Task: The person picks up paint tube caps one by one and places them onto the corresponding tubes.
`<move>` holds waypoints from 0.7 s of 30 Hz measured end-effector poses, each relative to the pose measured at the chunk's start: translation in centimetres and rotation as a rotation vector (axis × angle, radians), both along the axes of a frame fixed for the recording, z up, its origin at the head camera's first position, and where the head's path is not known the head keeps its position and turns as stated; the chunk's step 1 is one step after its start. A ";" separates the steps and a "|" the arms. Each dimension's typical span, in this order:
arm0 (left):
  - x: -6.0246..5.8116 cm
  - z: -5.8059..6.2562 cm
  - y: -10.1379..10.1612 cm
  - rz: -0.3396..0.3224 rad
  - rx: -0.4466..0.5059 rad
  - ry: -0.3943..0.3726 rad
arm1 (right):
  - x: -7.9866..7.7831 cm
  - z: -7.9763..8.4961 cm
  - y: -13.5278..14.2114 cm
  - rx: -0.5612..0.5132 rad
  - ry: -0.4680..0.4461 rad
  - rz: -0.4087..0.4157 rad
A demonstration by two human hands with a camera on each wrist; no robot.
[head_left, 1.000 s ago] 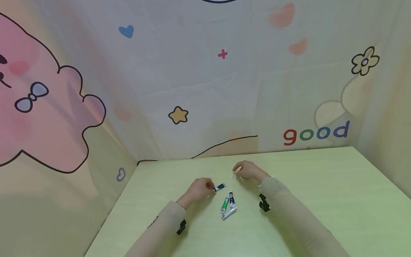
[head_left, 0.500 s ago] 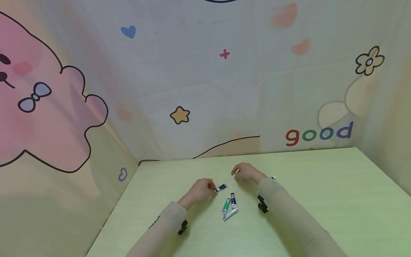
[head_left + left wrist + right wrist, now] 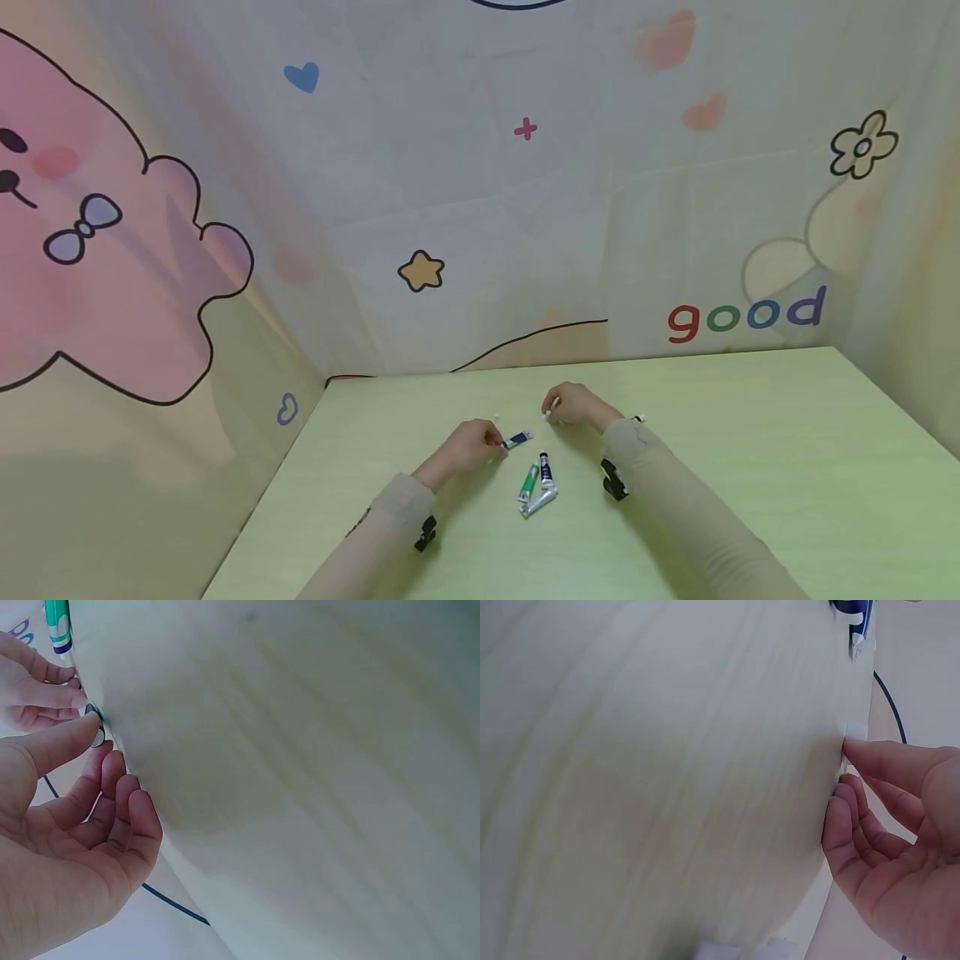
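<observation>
My left hand (image 3: pixel 467 446) pinches one end of a small tube with a dark blue label (image 3: pixel 518 438), lying at an angle on the table; the tube's end (image 3: pixel 96 729) shows between thumb and fingers in the left wrist view. My right hand (image 3: pixel 572 403), farther back and to the right, pinches a small white piece (image 3: pixel 856 732) close over the tabletop. Nearer the front lie a green tube (image 3: pixel 528 483), a dark purple-blue tube (image 3: pixel 545 471) and a silvery-white tube (image 3: pixel 539 502), grouped together. The fingers hide part of what each hand holds.
A tiny white bit (image 3: pixel 497 416) lies on the pale green table (image 3: pixel 720 483) behind the left hand. Whitish pieces (image 3: pixel 716 950) show at the bottom of the right wrist view. A printed cloth (image 3: pixel 480 208) hangs behind the table.
My right hand lowers slightly toward the table with the white piece. My left hand and the tubes stay nearly in place; the whole head view shifts a little.
</observation>
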State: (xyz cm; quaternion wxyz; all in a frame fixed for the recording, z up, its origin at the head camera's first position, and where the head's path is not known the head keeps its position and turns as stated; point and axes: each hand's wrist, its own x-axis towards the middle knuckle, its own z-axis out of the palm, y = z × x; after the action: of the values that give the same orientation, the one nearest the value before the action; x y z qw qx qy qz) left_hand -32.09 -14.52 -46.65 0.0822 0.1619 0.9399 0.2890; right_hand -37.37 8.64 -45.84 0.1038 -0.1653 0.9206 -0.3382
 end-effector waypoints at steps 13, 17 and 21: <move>0.3 0.4 -0.3 0.027 0.063 0.034 | 0.5 0.4 0.3 -0.010 0.019 -0.002; 0.2 0.4 -0.4 0.042 0.099 0.066 | 0.2 0.2 0.6 -0.026 0.008 -0.014; 0.0 0.5 -0.4 0.065 0.151 0.111 | -0.1 0.0 0.8 -0.047 -0.010 -0.023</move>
State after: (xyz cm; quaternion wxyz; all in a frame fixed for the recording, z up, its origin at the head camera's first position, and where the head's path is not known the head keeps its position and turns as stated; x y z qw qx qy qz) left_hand -32.05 -14.96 -46.17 0.0080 0.1527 0.9234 0.3520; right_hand -37.44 9.46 -45.85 0.1007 -0.1551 0.9137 -0.3619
